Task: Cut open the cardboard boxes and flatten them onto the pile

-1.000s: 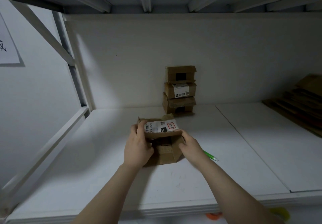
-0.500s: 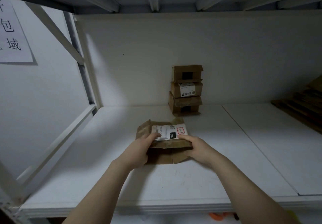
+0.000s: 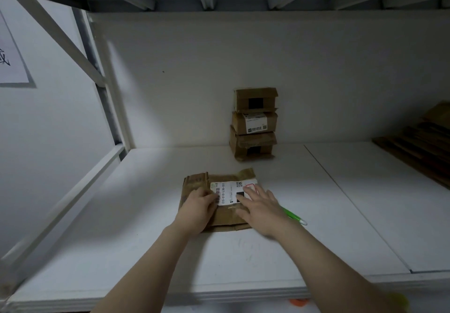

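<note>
A small brown cardboard box with a white shipping label lies pressed flat on the white shelf. My left hand presses on its left half, fingers forward. My right hand lies flat on its right half, fingers spread over the label. A green-and-white cutter rests on the shelf just right of my right hand, partly hidden by it. Three stacked uncut boxes stand against the back wall. A pile of flattened cardboard lies at the far right.
The shelf sits inside a white metal rack with a diagonal brace and an upright post at the left. Another shelf's underside hangs overhead. A paper sign hangs on the left wall. A seam divides the shelf boards.
The box was upright and open between my hands a second ago; it has been folded down and now lies flat. Both hands have shifted from gripping its sides to pressing on top.
</note>
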